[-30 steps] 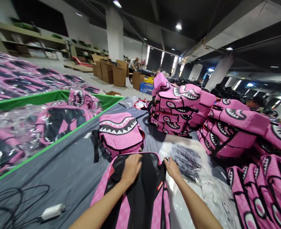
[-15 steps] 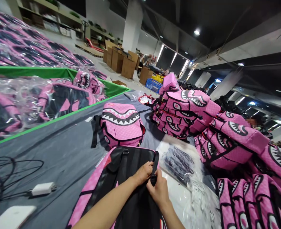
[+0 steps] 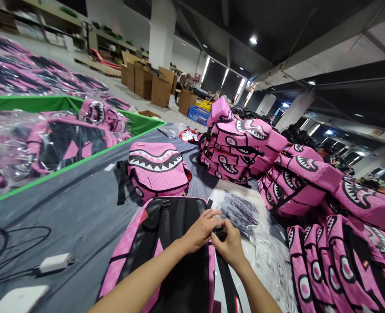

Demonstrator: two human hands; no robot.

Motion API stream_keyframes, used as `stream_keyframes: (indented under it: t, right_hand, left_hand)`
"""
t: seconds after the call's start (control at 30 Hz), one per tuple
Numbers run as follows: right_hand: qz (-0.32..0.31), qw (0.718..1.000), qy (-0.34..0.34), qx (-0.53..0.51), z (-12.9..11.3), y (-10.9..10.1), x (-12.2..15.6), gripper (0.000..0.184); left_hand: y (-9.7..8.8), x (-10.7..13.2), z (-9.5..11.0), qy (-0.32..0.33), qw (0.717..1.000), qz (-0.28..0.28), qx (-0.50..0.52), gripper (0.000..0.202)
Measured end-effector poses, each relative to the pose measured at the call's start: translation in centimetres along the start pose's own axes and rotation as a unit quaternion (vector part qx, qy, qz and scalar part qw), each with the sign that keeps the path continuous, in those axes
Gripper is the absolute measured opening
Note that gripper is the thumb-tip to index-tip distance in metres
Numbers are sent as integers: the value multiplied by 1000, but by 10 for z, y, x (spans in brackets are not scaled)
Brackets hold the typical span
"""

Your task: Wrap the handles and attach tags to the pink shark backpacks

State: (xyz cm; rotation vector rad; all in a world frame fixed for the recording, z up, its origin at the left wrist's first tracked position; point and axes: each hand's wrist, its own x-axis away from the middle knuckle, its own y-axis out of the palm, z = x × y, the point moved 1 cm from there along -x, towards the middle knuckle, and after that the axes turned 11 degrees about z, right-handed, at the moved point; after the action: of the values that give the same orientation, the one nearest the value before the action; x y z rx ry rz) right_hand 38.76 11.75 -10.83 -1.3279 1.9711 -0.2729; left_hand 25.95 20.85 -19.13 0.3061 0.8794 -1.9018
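Note:
A pink backpack with a black back panel (image 3: 166, 243) lies face down on the grey table in front of me. My left hand (image 3: 200, 230) and my right hand (image 3: 231, 248) meet over its right shoulder strap (image 3: 226, 282). Both pinch a small black buckle (image 3: 219, 232) on that strap. Just beyond lies another pink backpack with a shark-mouth print (image 3: 158, 169), face up.
Stacks of pink shark backpacks (image 3: 238, 148) fill the right side. Clear plastic bags (image 3: 241, 208) lie right of my hands. A white charger with black cables (image 3: 53, 263) sits at the left. A green-edged bin of bagged backpacks (image 3: 48, 143) lies further left. Cardboard boxes (image 3: 153, 87) and people stand far back.
My hands moved from the backpack's top edge to the right strap and closed on its buckle. The camera view shifted a little.

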Motion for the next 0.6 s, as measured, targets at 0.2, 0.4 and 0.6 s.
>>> stream_keyframes:
  t: [0.2,0.4,0.6]
  right_hand:
    - [-137,987,4,-84,-2,-2,-51,31]
    - [-162,984,-79,3,32,47,-94,36]
    - [-179,971,-104,123,63,131,-118,33]
  left_hand:
    - [-14,-6,3,-88,993,67,-32,27]
    - [6,66,6,-281,949,144,-6,33]
    - [19,148,14,-402,897,170,72,30]
